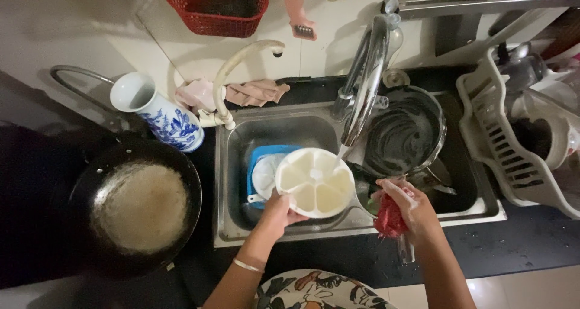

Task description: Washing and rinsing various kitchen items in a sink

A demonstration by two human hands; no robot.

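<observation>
Your left hand (275, 215) grips the near rim of a white round divided dish (315, 182), holding it tilted over the steel sink (241, 227), its sectioned face turned up toward you. Water from the chrome tap (368, 79) falls on its far right edge. Your right hand (406, 206), closed around a red scrubber (389, 219), sits just to the dish's right, not touching it, so the dish lies leftward from the scrubbing hand. Below the dish rests a blue tray (261, 158); right of the tap stands a soapy steel pot (405, 134). On the dark table at left sit a black wok (136, 206) and a blue-and-white vase (160, 112).
</observation>
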